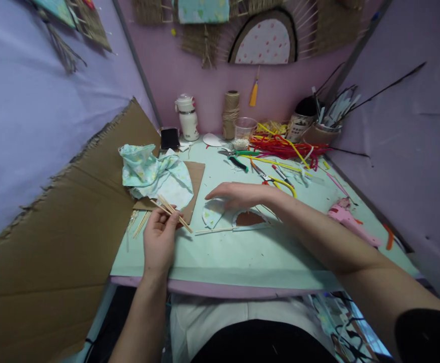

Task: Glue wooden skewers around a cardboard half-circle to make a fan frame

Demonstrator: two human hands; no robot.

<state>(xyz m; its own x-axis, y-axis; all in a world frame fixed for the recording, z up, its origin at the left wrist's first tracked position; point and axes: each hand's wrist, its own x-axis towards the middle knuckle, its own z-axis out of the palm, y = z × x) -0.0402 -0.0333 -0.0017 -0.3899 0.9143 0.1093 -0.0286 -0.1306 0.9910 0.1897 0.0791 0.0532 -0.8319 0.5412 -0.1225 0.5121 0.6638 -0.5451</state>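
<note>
- My black top (pixel 261 345) is filling the nearest view.
- Above the mint-green table (pixel 212 259), my left hand (pixel 160 234) is clamping thin pale wooden sticks (pixel 184 223).
- My right hand (pixel 238 194) is reaching over a mint patterned fabric piece (pixel 211 216); its grip I'm not managing to tell.
- Work is looking part-done: fabric seemingly cut, held sticks unattached.
- A round brown tub (pixel 320 137) is holding pale strips (pixel 336 107).

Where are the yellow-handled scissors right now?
Head view, right of centre: the scissors lie open on the table, just beyond the right forearm, beside the red-capped pen and nearer the person than the green-handled pliers.
</note>
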